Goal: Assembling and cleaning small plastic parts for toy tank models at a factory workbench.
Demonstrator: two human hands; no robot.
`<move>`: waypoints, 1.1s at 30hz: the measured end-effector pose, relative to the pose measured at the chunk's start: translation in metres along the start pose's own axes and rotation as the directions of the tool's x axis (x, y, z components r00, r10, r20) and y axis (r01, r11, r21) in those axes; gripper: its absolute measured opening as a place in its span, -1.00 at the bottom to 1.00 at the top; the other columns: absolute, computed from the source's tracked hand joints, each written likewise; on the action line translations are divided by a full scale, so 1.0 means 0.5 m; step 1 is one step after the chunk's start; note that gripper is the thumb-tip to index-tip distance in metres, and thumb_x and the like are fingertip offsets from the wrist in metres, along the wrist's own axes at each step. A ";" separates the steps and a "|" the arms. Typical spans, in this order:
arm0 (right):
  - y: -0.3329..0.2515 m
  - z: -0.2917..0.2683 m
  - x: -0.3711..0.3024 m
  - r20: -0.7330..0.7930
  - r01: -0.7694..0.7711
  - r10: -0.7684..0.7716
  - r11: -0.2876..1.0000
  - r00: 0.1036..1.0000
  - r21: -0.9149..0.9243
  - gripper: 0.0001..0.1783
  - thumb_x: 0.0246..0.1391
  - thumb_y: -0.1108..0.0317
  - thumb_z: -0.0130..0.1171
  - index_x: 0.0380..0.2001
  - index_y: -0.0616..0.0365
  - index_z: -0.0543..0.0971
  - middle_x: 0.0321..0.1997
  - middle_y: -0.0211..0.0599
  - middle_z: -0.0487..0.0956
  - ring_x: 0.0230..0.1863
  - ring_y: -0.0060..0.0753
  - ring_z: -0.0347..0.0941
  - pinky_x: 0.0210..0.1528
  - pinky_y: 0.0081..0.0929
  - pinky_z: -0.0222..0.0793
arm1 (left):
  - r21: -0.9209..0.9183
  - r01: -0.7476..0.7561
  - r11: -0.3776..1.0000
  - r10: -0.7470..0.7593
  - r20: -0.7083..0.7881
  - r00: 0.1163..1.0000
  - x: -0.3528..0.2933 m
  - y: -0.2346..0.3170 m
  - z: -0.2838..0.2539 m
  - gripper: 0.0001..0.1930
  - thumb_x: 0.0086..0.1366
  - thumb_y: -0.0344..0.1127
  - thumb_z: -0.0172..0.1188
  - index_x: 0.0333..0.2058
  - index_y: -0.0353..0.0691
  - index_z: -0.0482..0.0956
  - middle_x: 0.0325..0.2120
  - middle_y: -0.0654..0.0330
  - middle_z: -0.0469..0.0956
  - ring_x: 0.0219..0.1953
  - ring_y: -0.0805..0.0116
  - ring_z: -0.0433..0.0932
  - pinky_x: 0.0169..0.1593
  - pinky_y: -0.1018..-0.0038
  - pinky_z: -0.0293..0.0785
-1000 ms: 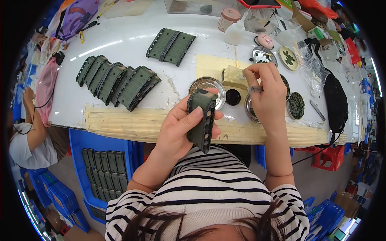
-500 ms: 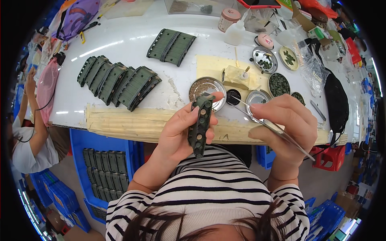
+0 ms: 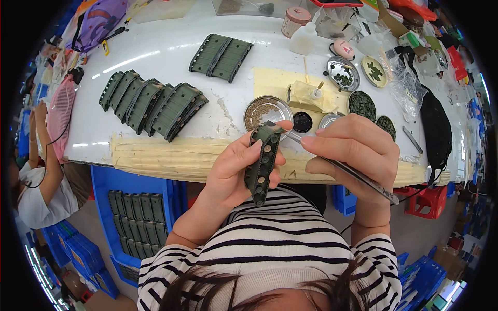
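Observation:
My left hand (image 3: pixel 226 170) is closed round a dark green, curved, ridged part (image 3: pixel 264 165), which stands on edge with a row of round copper and dark studs along its side. My right hand (image 3: pixel 360 150) grips metal tweezers (image 3: pixel 363 181) slantwise. Their tip meets the upper end of the part, or comes very close to it; whether it holds a small piece is too fine to see. Just beyond sit a round tin of brown grains (image 3: pixel 268 111) and a small black cup (image 3: pixel 302 122). My right fingers partly cover a metal lid (image 3: pixel 329 121).
Similar green parts lie in an overlapping row (image 3: pixel 150 103) on the left, with another group (image 3: pixel 220 58) farther back. Tins of dark green pieces (image 3: pixel 361 105) stand right, near a loose blade-like tool (image 3: pixel 412 140). A blue crate (image 3: pixel 104 207) holding more parts sits below the table edge.
My right hand has brought the tweezers leftward, from beside the black cup to the top of the green part. My left hand keeps its hold, with the part shifted slightly right.

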State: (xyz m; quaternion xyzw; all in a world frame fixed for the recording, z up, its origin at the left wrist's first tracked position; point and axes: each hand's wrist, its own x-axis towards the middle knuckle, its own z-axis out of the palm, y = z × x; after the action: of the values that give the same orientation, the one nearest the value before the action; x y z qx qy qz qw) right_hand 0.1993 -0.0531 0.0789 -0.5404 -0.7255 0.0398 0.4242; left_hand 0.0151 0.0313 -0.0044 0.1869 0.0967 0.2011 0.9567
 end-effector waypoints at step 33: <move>0.022 0.012 0.003 0.055 0.074 -0.073 0.997 0.996 -0.009 -0.69 -0.35 0.32 0.42 -0.42 0.19 0.67 -0.52 -0.28 0.56 -0.47 -0.30 0.54 -0.43 -0.49 0.44 | -0.072 0.041 0.997 -0.038 0.047 0.998 0.004 -0.002 -0.037 -0.46 0.37 -0.29 0.02 0.24 -0.40 0.14 -0.29 0.05 0.58 -0.38 0.35 0.65 -0.29 0.51 0.62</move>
State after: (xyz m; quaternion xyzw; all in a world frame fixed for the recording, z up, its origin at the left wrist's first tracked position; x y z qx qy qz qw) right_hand 0.2039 -0.0450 0.0702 -0.5145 -0.7563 0.0349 0.4025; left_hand 0.0124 0.0371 -0.0220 0.1546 0.0710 0.1812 0.9686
